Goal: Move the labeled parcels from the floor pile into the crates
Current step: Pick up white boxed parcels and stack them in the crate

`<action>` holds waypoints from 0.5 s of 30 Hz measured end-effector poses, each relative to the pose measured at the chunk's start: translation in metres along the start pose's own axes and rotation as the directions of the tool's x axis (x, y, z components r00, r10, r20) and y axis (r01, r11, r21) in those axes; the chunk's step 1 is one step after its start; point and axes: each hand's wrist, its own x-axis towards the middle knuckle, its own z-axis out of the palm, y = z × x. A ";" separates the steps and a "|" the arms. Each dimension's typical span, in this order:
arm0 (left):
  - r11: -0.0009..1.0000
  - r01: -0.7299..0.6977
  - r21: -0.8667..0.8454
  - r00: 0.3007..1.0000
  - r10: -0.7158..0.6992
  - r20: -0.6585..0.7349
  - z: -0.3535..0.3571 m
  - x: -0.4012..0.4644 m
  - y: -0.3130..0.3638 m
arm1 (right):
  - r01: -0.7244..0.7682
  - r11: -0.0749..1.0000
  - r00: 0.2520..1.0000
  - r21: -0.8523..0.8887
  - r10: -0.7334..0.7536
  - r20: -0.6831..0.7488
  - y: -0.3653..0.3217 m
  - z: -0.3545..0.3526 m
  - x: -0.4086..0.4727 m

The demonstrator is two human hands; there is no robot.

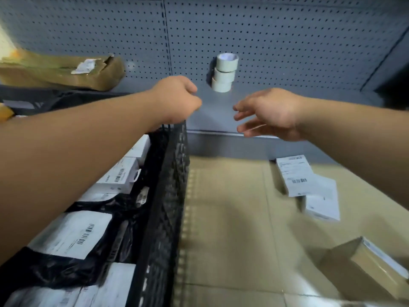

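Note:
A black mesh crate (pixel 170 196) fills the lower left, packed with several labeled parcels: white boxes (pixel 119 176) and black bags with white labels (pixel 73 234). My left hand (pixel 177 100) grips the far corner of the crate's rim, fingers curled. My right hand (pixel 267 113) hovers to the right of the crate above the floor, fingers spread and holding nothing. On the floor at the right lie two white labeled parcels (pixel 296 176) (pixel 323 202), overlapping. A brown cardboard parcel (pixel 365 264) with a label on its edge sits at the lower right.
A grey pegboard shelf unit (pixel 287 52) stands ahead, with three stacked tape rolls (pixel 224 73) on its shelf and a torn brown package (pixel 64 70) at the left. Beige floor tiles (pixel 232 218) lie between the crate and the parcels.

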 end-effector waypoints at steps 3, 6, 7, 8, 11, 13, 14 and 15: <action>0.998 -0.052 -0.021 0.998 0.052 0.047 0.034 -0.005 0.028 | -0.075 0.982 0.997 -0.175 0.078 0.013 0.041 -0.037 -0.016; 0.994 -0.107 -0.007 0.984 0.107 0.143 0.073 -0.015 0.055 | -0.173 0.938 0.983 -0.300 0.184 0.006 0.086 -0.074 -0.035; 0.993 -0.115 0.003 0.976 0.113 0.187 0.086 -0.020 0.063 | -0.205 0.921 0.976 -0.332 0.219 0.005 0.100 -0.086 -0.041; 0.993 -0.120 0.013 0.966 0.114 0.231 0.100 -0.027 0.071 | -0.236 0.902 0.967 -0.361 0.254 0.001 0.114 -0.098 -0.048; 0.993 -0.117 0.008 0.920 0.105 0.378 0.139 -0.049 0.093 | -0.321 0.853 0.939 -0.412 0.344 -0.019 0.149 -0.131 -0.067; 0.994 -0.105 -0.010 0.870 0.097 0.484 0.166 -0.066 0.103 | -0.369 0.813 0.918 -0.451 0.394 -0.040 0.170 -0.151 -0.079; 0.995 -0.097 -0.009 0.843 0.086 0.531 0.179 -0.075 0.107 | -0.393 0.791 0.907 -0.469 0.418 -0.054 0.180 -0.160 -0.084; 0.996 -0.084 -0.003 0.817 0.071 0.572 0.192 -0.082 0.111 | -0.419 0.772 0.894 -0.478 0.442 -0.070 0.191 -0.170 -0.090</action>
